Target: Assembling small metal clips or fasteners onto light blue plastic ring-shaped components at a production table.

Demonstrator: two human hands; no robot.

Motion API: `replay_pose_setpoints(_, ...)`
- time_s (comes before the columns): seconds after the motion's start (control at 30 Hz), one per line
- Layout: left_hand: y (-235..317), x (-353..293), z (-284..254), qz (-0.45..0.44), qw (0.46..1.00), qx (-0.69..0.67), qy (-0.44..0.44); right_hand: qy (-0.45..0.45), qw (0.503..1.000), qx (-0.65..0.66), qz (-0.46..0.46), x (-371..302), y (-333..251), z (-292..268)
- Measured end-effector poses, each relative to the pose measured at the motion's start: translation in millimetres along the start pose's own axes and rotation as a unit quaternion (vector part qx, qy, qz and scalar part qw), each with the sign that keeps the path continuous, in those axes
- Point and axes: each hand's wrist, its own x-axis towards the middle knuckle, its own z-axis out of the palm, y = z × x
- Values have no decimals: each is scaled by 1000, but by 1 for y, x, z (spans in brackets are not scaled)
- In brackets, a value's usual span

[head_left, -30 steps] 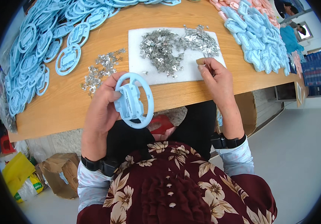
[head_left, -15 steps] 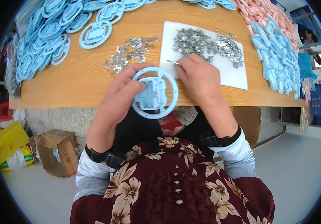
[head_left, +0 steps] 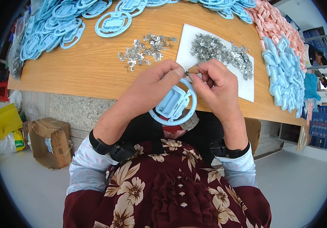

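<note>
A light blue plastic ring frame (head_left: 173, 102) with a rectangular compartment in its middle hangs just off the table's front edge. My left hand (head_left: 152, 85) is closed at its upper rim, covering part of it. My right hand (head_left: 219, 84) meets the left at the fingertips, pinching. A small dark metal piece (head_left: 187, 73) shows between the fingertips; its shape is too small to make out. Beyond my hands are a loose scatter of small metal contact pieces (head_left: 144, 51) and a white sheet (head_left: 186, 45) bearing a denser heap of similar pieces (head_left: 207, 47).
Blue ring frames (head_left: 49, 28) are piled on the wooden table (head_left: 91, 68) at the far left, with more (head_left: 228, 7) at the back. Small blue plastic parts (head_left: 285, 76) and pink ones (head_left: 273, 26) lie heaped on the right. A cardboard box (head_left: 51, 142) stands on the floor at left.
My right hand has moved from the white sheet to the ring's upper rim. My left hand has turned and shifted right with the ring. The view has shifted slightly.
</note>
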Motion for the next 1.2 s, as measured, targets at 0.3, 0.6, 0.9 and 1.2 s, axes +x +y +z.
replay_pose_setpoints(0.3,-4,5,5,65,996,66,19,5,978,172,115,-8,10,4)
replay_pose_setpoints(0.6,-2,6,6,71,989,128,35,-44,946,194,257,3,7,6)
replay_pose_setpoints(0.9,-18,19,-8,29,985,149,85,6,985,139,105,-16,15,11)
replay_pose_setpoints(1.2,-15,19,-8,29,980,171,95,-20,998,-43,-33,-10,10,24)
